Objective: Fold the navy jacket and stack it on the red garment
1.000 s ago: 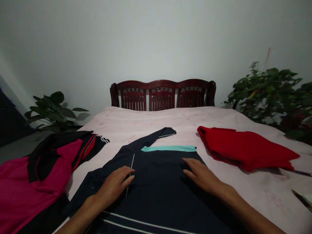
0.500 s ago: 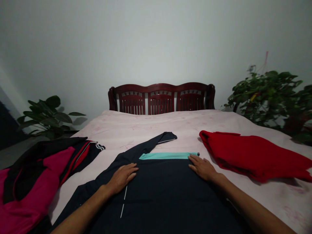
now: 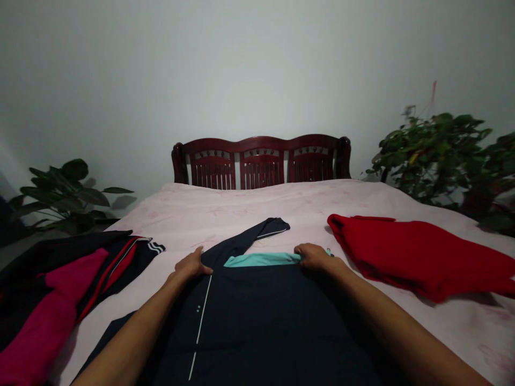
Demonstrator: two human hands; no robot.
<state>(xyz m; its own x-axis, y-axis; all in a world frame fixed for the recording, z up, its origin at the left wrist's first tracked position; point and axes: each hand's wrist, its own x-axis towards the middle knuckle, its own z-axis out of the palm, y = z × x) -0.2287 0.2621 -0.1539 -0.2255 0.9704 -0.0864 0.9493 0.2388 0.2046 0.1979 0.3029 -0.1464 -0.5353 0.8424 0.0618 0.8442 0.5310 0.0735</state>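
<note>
A dark navy jacket (image 3: 257, 316) with thin white piping is spread on the bed, a sleeve reaching away from me at the top. A teal strip (image 3: 261, 259) of its lining shows along the far edge. My right hand (image 3: 316, 257) is closed on the right part of that teal edge, fingers curled. At the left side of the jacket, near the base of the sleeve, my left hand (image 3: 190, 265) touches the cloth with thumb and forefinger spread apart. Its other fingers are hidden behind the hand.
Folded red clothing (image 3: 418, 252) lies to the right. On the left is a pile of pink and black clothing (image 3: 60, 300). The pink bedsheet (image 3: 249, 206) runs to a dark wooden headboard (image 3: 261, 161). Leafy plants (image 3: 438, 155) flank the bed.
My right hand, flat on the teal edge before, has curled closed on it. My left hand has shifted left and up toward the sleeve, its thumb now spread. The view has moved slightly.
</note>
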